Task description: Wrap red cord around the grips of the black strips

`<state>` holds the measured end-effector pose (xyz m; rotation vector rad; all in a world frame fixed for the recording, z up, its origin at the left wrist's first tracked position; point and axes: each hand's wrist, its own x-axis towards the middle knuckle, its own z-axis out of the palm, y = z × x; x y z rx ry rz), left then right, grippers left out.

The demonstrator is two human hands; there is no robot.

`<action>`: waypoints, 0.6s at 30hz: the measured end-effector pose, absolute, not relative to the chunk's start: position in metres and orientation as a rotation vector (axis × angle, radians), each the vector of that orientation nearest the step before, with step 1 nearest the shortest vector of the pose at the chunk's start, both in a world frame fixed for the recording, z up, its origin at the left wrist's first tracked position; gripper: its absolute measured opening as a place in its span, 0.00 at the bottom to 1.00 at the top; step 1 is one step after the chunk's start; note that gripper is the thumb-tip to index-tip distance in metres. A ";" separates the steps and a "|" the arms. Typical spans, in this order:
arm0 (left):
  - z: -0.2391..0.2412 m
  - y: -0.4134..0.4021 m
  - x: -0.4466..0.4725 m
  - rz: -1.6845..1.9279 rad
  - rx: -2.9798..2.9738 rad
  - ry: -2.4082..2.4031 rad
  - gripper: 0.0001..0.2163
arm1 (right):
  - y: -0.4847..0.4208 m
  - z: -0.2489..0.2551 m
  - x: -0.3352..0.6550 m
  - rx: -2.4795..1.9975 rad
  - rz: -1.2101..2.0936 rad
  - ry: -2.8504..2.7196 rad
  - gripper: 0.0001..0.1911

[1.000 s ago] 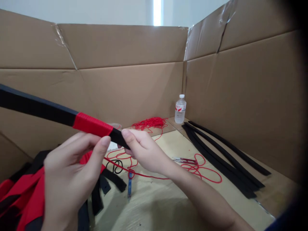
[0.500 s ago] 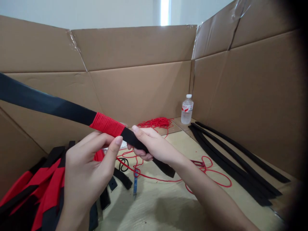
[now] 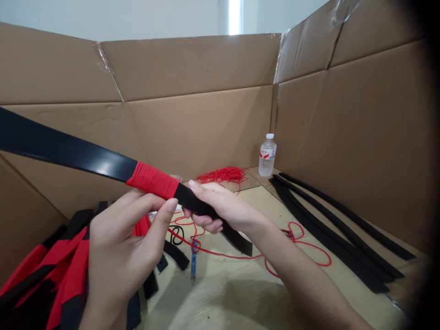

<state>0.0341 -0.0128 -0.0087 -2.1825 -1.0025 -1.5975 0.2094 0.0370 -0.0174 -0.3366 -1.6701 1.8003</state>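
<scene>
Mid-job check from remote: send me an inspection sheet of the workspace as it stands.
Surface: pale cardboard sheet.
Job's things: black strip with red cord wrapping.
Clutter: loose red cord, red cord tangle, blue-handled tool, black strips, red-and-black bundle.
Hands: left hand beneath the wrapping, right hand gripping the strip beyond it.
Cables: nothing seen.
Surroundings: cardboard walls, water bottle in the corner.
</scene>
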 end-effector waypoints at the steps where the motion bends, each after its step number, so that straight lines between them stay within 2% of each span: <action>1: -0.008 -0.012 0.034 -1.589 -2.183 -0.981 0.07 | 0.037 -0.017 0.210 -0.334 1.806 -1.670 0.25; 8: -0.009 -0.009 0.032 -1.634 -2.192 -0.959 0.07 | 0.032 -0.019 0.205 -0.395 1.559 -1.676 0.25; 18: -0.007 -0.010 0.033 -1.705 -2.094 -0.858 0.07 | 0.022 -0.018 0.199 -0.469 0.916 -1.775 0.25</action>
